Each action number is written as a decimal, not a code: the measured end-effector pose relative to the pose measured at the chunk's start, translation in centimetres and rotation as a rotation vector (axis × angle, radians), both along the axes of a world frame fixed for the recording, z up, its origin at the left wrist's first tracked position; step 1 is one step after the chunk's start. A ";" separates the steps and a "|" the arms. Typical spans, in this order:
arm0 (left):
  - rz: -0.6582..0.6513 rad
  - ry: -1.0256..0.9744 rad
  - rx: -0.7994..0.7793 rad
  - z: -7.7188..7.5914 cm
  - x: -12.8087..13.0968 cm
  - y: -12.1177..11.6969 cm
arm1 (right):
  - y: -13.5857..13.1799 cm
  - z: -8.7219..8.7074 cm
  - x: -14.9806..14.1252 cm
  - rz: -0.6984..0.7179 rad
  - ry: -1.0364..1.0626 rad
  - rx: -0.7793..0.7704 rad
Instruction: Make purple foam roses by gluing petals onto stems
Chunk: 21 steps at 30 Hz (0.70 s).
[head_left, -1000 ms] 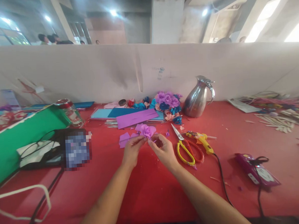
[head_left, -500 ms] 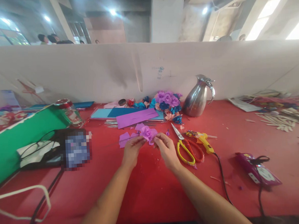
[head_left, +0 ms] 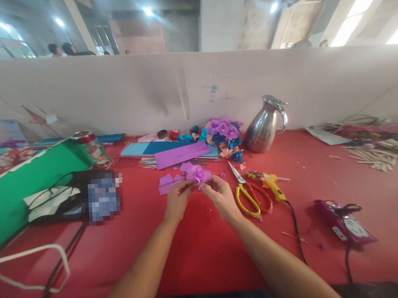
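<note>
A purple paper flower (head_left: 199,173) is held up over the red table, its ruffled petals facing me. My left hand (head_left: 178,198) pinches it from the left with closed fingers. From the right, my right hand (head_left: 221,195) grips its lower edge between thumb and fingers. Cut purple paper pieces (head_left: 166,184) lie just behind my left hand. Beyond them, a long purple paper strip (head_left: 181,155) rests across blue paper sheets (head_left: 129,150). Scissors (head_left: 249,199) with yellow and red handles lie right of my right hand, beside a yellow glue gun (head_left: 273,187).
A bunch of finished paper flowers (head_left: 223,132) sits at the back, next to a steel jug (head_left: 262,126). A purple power box (head_left: 345,224) with cords is at right. Left are a glass jar (head_left: 95,151), a black bag (head_left: 76,207) and a green panel (head_left: 45,173).
The flower has turned slightly and shifted a little to the right. My right hand's thumb and fingertips have moved in under its lower edge. The camera view has tilted slightly.
</note>
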<state>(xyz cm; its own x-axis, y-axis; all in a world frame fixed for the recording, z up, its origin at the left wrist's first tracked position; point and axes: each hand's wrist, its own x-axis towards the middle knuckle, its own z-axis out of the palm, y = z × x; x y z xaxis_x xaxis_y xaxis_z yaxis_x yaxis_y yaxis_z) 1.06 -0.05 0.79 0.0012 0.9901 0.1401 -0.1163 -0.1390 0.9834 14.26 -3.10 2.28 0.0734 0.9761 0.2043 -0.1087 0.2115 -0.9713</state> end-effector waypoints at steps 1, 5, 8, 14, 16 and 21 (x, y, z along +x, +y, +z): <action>0.005 -0.005 0.007 0.0 0.0 0.0 | 0.0 0.0 0.0 -0.007 -0.012 -0.003; 0.007 -0.004 0.010 -0.2 0.0 -0.1 | 0.1 -0.2 -0.1 -0.053 -0.055 -0.005; -0.002 0.026 0.003 -0.3 0.0 -0.1 | 0.3 -0.5 -0.1 -0.086 -0.052 0.005; -0.013 -0.007 -0.006 -0.2 0.1 -0.1 | 0.3 -0.5 -0.2 -0.091 -0.025 -0.010; -0.019 -0.029 -0.014 0.0 0.1 -0.1 | 0.1 -0.2 -0.3 -0.071 -0.006 -0.018; 0.000 -0.066 -0.012 0.3 -0.1 -0.1 | -0.4 0.5 -0.4 0.005 0.089 -0.038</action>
<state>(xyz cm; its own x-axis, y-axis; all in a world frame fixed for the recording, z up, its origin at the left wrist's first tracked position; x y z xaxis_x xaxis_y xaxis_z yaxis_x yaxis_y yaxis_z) 0.98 -0.19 1.06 -0.0080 0.9917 0.1283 -0.1813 -0.1276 0.9751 13.91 -3.48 2.76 0.0849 0.9835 0.1596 -0.1956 0.1736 -0.9652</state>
